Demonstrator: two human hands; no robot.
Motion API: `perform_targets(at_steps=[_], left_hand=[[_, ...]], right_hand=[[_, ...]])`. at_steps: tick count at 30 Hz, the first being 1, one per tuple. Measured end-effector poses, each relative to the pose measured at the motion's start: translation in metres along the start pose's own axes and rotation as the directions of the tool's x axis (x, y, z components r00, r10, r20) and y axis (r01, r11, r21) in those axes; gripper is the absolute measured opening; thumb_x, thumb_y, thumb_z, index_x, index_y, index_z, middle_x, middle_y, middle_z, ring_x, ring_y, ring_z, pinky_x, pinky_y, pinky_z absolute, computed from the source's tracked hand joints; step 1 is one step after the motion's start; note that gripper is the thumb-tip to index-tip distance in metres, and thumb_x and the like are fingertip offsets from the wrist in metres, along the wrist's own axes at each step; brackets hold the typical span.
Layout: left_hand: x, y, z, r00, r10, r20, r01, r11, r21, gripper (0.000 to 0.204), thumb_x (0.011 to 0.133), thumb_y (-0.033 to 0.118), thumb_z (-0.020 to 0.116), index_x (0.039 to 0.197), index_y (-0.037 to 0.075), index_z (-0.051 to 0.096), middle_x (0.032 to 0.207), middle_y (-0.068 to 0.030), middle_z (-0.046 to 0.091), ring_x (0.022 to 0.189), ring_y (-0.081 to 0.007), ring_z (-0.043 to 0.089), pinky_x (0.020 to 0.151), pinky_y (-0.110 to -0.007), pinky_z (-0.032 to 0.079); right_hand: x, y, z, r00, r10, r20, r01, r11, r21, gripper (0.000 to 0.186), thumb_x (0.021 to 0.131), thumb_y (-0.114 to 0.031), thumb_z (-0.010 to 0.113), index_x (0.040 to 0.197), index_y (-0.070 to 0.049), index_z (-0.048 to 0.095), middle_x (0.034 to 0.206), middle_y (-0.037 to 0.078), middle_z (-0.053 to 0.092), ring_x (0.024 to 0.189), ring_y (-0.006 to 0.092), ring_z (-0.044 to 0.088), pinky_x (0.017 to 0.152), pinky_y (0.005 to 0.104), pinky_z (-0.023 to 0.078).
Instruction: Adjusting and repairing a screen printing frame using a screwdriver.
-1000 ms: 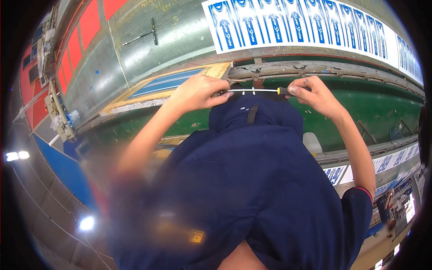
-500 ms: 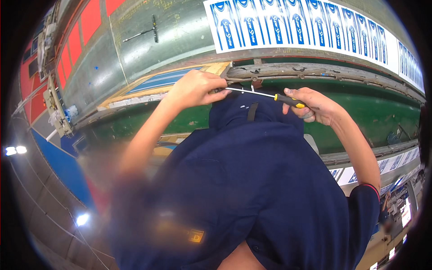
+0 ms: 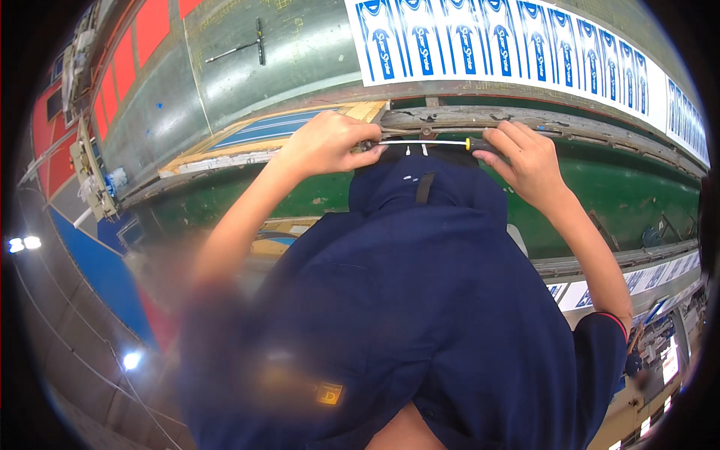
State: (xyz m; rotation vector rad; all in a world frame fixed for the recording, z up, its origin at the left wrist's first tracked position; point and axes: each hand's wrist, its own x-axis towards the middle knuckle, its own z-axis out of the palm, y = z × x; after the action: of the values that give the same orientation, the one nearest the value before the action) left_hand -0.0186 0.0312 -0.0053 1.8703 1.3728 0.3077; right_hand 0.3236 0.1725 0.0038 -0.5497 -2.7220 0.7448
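My right hand [image 3: 529,161] is closed around the black and yellow handle of a screwdriver [image 3: 439,142]. Its thin metal shaft points left and lies almost level, just in front of the metal rail [image 3: 480,120]. At the tip end, my left hand [image 3: 322,142] pinches a small dark piece [image 3: 366,145] between thumb and fingers; what it is cannot be made out. This hand is beside the corner of a wooden-edged frame with a blue panel [image 3: 270,129], where the frame meets the rail.
Beyond the rail stretches a grey-green table [image 3: 300,60] bearing a white printed sheet [image 3: 427,75] with blue shapes, and red rectangles [image 3: 154,34]. A thin dark tool [image 3: 260,45] lies there. Green surface [image 3: 615,180] runs below the rail. Another rail passes behind on the right.
My right hand has moved up toward the rail, turning the screwdriver from a slant to nearly level. Its fingers now cover more of the handle. My left hand stays about where it was.
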Motion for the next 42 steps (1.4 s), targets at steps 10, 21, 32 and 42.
perform_targets(at_steps=[10,21,32,42], left_hand=[[-0.004,0.002,0.006,0.998,-0.01,-0.065,0.011,1.0,0.026,0.017,0.092,0.024,0.079,0.101,0.013,0.07,0.078,-0.0092,0.075,0.066,-0.0309,0.072,0.061,-0.042,0.055],[-0.006,0.007,0.01,0.999,-0.02,-0.051,0.02,1.0,0.005,0.02,0.091,0.021,0.08,0.103,0.013,0.066,0.079,-0.0062,0.077,0.068,-0.0282,0.074,0.06,-0.04,0.056],[-0.004,0.008,0.01,0.998,0.003,-0.062,-0.001,0.999,0.033,0.019,0.092,0.022,0.081,0.099,0.014,0.065,0.071,-0.0072,0.071,0.062,-0.0289,0.07,0.056,-0.041,0.051],[0.004,0.004,0.003,0.991,0.068,-0.113,-0.064,0.997,0.032,0.02,0.093,0.023,0.081,0.097,0.014,0.064,0.066,-0.0068,0.067,0.057,-0.0301,0.065,0.053,-0.042,0.048]], right_hand=[[-0.003,-0.001,0.003,0.997,0.048,0.056,-0.055,0.989,0.136,0.03,0.087,-0.025,0.089,0.097,-0.005,0.069,0.083,0.008,0.067,0.067,0.0263,0.066,0.059,0.0376,0.052],[0.006,0.007,-0.002,0.979,0.095,0.178,-0.142,0.951,0.274,0.028,0.089,-0.022,0.088,0.092,-0.003,0.068,0.078,0.01,0.067,0.061,0.0282,0.065,0.054,0.0376,0.05],[0.022,0.0,-0.015,0.816,0.321,0.481,-0.512,0.788,0.342,0.031,0.099,-0.031,0.079,0.091,-0.001,0.075,0.07,0.02,0.067,0.06,0.0373,0.065,0.062,0.041,0.051],[0.023,0.005,-0.008,0.711,0.358,0.605,-0.655,0.65,0.385,0.042,0.102,-0.035,0.074,0.091,0.006,0.074,0.066,0.016,0.058,0.059,0.0214,0.054,0.06,0.0356,0.046]])
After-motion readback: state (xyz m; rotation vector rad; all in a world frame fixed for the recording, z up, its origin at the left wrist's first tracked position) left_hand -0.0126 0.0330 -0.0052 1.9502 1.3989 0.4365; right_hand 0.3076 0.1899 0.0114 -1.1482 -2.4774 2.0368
